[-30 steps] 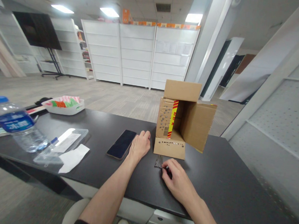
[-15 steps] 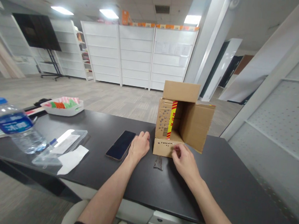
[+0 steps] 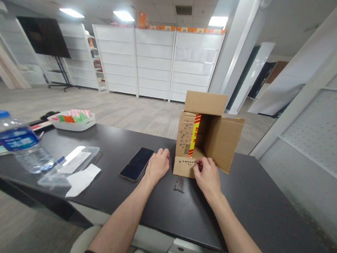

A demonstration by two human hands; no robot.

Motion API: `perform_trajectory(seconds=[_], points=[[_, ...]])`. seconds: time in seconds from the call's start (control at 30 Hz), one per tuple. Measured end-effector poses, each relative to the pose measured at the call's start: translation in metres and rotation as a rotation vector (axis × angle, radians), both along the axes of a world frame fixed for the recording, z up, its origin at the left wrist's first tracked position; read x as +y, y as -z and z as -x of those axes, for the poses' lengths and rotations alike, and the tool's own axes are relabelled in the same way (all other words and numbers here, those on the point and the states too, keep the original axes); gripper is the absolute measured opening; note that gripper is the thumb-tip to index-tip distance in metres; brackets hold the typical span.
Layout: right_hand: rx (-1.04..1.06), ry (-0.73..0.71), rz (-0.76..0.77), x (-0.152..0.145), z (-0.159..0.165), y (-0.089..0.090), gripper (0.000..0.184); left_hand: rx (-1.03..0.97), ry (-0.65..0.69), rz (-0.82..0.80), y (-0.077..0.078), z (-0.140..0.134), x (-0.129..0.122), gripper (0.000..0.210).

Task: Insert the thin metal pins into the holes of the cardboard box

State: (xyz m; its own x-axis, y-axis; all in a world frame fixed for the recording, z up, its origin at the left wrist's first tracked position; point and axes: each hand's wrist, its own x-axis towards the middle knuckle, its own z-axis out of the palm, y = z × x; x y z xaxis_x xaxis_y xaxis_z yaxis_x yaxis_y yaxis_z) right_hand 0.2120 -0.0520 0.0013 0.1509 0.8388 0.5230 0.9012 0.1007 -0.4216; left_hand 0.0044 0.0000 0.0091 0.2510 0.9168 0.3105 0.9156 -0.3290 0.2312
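An opened cardboard box [image 3: 208, 103] stands on the dark table, its mouth facing me. Its lower front flap [image 3: 184, 169] hangs down and carries a row of small dark holes. At the right end of that row, my right hand [image 3: 208, 175] pinches with thumb and forefinger against the flap; what sits between the fingertips is too small to make out. My left hand [image 3: 157, 165] rests on the table between the phone [image 3: 137, 164] and the box, fingers curled in and their contents hidden. Several thin metal screws or nails [image 3: 179, 184] lie side by side below the flap.
Leftward are a clear plastic case [image 3: 79, 160], a white paper piece [image 3: 83, 180] and a water bottle [image 3: 19, 143]. A white basket [image 3: 74, 125] with colourful contents sits at the far left edge. The box's side flap [image 3: 224, 143] sticks out to the right.
My right hand has shifted slightly up and in toward the flap's row of holes, fingers now closer to its edge. My left hand stays in place.
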Motion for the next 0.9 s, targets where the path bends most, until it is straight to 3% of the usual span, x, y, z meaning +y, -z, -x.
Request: perform_trajectory(seconds=[0.33, 0.9], points=[[-0.073, 0.029, -0.045, 0.0009, 0.001, -0.0008, 0.009, 0.003, -0.004, 0.001, 0.0003, -0.0003, -0.0006, 0.02], [-0.245, 0.093, 0.056, 0.0006, 0.0059, -0.0022, 0.022, 0.008, -0.007, 0.0, 0.0012, 0.0003, 0.0, 0.019]])
